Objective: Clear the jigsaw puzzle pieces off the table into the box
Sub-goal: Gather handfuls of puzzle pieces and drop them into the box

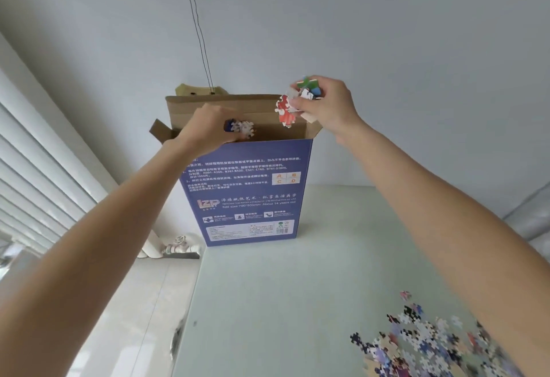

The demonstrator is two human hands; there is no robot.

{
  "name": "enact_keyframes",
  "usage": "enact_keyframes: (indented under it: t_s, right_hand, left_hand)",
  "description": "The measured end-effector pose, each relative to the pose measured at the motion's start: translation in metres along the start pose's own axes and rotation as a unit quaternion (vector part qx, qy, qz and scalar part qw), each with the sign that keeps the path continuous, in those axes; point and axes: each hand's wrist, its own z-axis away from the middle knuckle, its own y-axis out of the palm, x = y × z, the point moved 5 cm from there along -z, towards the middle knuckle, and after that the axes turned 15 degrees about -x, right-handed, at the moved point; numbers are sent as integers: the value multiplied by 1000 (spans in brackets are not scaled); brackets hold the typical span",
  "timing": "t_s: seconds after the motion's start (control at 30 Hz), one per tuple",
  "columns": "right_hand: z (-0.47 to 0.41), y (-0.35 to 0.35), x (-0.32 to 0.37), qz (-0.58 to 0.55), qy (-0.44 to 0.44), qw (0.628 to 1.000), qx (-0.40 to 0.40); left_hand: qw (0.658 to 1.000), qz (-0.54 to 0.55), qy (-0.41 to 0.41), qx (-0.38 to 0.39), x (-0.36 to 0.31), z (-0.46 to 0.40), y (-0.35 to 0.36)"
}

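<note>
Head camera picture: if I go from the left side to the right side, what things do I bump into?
White blinds → white pipes → left hand holding puzzle pieces → right hand holding puzzle pieces → pile of puzzle pieces on the table.

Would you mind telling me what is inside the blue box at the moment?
Only the brown inner wall of the box shows at its open top, where the left hand holds puzzle pieces. Its blue front hides anything lower inside.
</note>
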Motion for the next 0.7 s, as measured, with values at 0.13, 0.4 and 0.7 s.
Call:
enact_keyframes:
  t_s: [0.13,0.4,0.7]
  right_hand:
    - [-5,32,2,112,-77,989,51]
    - [-1,77,5,250,-232,906,251]
    - [0,88,-1,257,-206,885,329]
  left_hand:
    - [1000,1,-9,29,11,0,5]
    - [999,13,-25,28,23,2,3]
    - [995,79,-51,-24,23,6,-4]
